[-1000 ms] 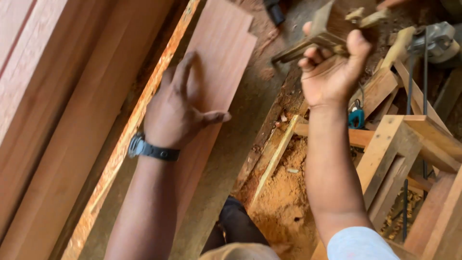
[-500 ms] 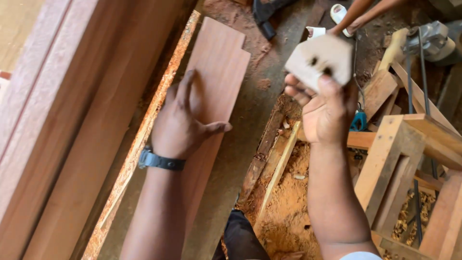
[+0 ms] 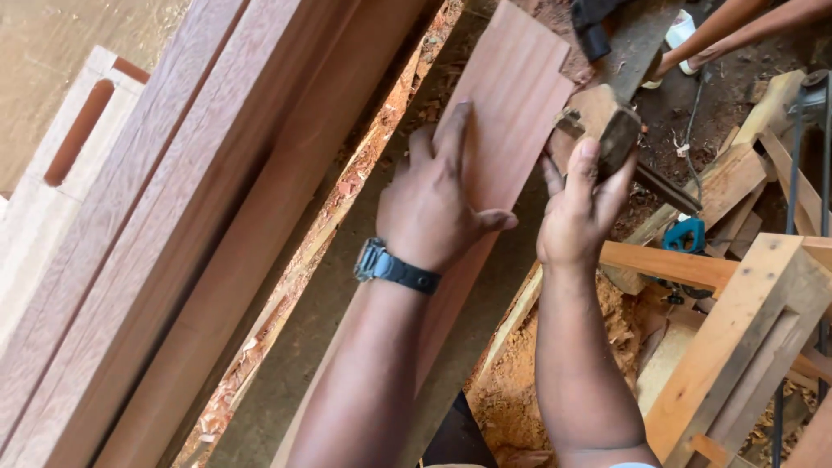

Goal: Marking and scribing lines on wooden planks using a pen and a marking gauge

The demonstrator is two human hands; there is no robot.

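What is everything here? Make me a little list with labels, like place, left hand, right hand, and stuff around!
place: woodworking shop, sawdust on the ground
left hand: flat on a reddish plank, fingers spread
wrist: black watch
right hand: gripping a wooden block tool at the plank's right edge
left of plank: long reddish boards
right side: pale wooden frame, blue tool, wood scraps
top right: another person's arm

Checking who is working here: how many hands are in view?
3: the left hand flat on the reddish board, the right hand gripping a wooden tool, another person's hand top right. Others may be off-frame.
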